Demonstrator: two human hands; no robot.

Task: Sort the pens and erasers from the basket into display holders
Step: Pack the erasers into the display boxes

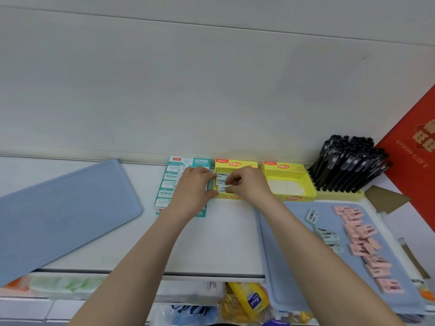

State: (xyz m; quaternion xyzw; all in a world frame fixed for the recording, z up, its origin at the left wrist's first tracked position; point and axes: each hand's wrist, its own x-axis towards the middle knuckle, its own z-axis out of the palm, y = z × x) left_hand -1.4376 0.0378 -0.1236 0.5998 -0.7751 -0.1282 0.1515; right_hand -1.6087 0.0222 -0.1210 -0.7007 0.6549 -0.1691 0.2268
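Both hands meet over the middle yellow display box (235,164) at the back of the shelf. My left hand (194,188) rests on the box's left edge, fingers touching light erasers (221,178) inside. My right hand (247,184) pinches one of those erasers. To the left a teal box (169,182) holds white erasers. To the right a second yellow box (286,182) shows a bare white floor. Black pens (348,164) stand packed in a pale yellow holder (339,196). Pink erasers (367,245) and a few light-green erasers (326,234) lie on a blue tray (282,267).
Another blue tray (58,215) lies at the left of the white shelf (211,241). A red gift bag (414,151) leans at the right, with brown cardboard (383,198) beside it. Below the shelf edge sit packaged goods, including a yellow bottle (249,300).
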